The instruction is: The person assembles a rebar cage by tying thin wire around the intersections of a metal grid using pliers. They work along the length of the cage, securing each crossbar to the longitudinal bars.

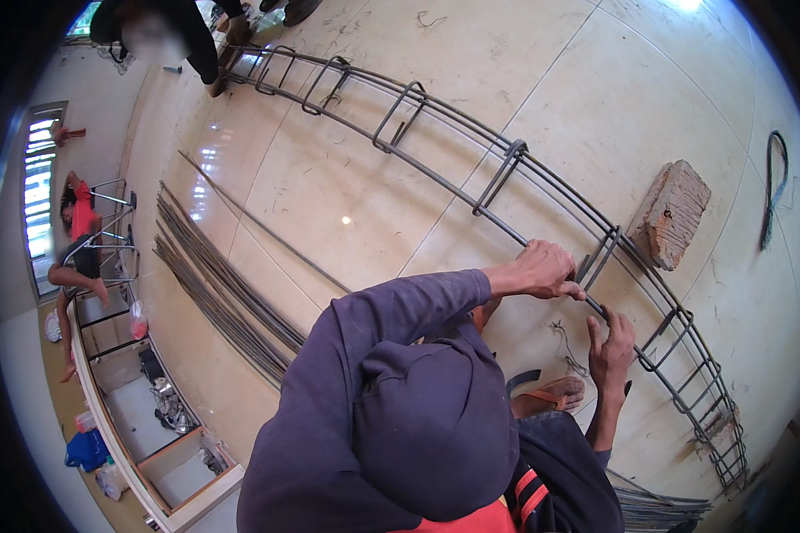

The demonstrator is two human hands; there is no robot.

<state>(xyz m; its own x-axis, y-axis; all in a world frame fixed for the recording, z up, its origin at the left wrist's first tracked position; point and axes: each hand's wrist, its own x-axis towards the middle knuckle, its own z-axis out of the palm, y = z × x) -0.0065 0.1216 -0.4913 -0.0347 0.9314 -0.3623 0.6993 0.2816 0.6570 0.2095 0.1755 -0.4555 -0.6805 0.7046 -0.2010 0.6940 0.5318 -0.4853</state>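
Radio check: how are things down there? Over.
Left hand gripping metal cage. Right hand open at its near edge. Brick close by its far side.

One rebar cage (500, 180), one left hand (544, 269), one right hand (613, 353), apparently two bricks (680, 216), one looped cord (767, 222), one lone steel rod (280, 240), two piles of rods (227, 271) too many to count, two other people (82, 209), one blue bag (85, 450).

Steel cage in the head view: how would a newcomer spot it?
Across the tiled floor, a long steel cage curves from upper left to lower right. The person's left hand and right hand are at its near side. Unlike the loose rods at left, it has rectangular loops along its length.
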